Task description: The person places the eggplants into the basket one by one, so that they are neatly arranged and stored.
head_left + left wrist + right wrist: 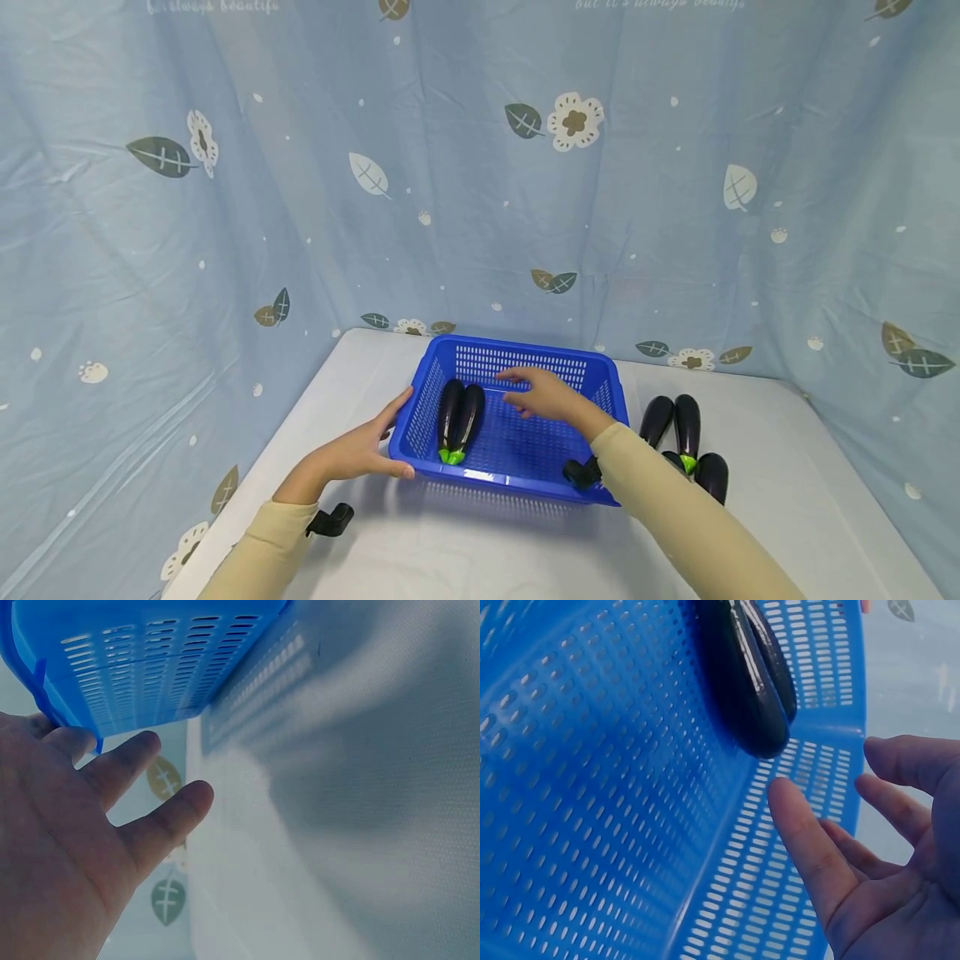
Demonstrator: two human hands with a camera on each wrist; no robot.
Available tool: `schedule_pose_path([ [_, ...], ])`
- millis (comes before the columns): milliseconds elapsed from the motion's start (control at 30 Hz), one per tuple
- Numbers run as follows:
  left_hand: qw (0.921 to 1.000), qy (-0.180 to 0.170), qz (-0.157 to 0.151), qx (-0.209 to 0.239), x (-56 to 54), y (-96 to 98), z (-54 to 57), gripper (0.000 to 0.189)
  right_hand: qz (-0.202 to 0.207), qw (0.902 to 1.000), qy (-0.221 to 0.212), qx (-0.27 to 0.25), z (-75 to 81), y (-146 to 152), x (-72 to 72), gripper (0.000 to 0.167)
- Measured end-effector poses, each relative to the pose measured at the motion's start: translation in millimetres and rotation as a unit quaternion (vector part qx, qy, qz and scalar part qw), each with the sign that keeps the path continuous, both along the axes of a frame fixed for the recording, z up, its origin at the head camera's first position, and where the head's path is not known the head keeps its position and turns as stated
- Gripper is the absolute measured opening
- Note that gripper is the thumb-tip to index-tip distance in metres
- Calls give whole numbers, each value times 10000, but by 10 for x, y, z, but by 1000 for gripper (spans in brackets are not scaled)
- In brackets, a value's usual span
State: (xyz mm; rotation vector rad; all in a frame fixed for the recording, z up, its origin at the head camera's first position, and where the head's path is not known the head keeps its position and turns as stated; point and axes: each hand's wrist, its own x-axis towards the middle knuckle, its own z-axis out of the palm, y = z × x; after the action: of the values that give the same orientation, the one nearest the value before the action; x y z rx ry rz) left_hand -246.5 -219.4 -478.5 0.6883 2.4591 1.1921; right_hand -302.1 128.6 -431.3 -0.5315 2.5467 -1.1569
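A blue plastic basket (517, 483) with slotted walls stands tilted slightly in the head view. Two dark purple eggplants (470, 417) with green stem ends lie side by side at its left inside. My left hand (352, 450) spans the basket's front left corner, thumb along the front and fingers at the left rim. In the left wrist view its fingers (169, 825) spread out straight below the rim. Over the basket's middle hovers my right hand (543, 394), fingers loosely extended and holding nothing. The right wrist view has its fingertips just off the ends of the eggplants (742, 682).
Several more eggplants (687, 425) lie on the white tabletop (802, 483) right of the basket, partly hidden by my right sleeve (675, 508). A blue curtain (480, 200) with leaves and flowers hangs behind the table and along both sides.
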Motion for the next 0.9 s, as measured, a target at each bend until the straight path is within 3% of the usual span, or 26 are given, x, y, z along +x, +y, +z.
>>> schedule_pose_path([
  [900,9999,-66,-33,95,8,8,9,127,-255,9994,222,51,7,384,74,46],
])
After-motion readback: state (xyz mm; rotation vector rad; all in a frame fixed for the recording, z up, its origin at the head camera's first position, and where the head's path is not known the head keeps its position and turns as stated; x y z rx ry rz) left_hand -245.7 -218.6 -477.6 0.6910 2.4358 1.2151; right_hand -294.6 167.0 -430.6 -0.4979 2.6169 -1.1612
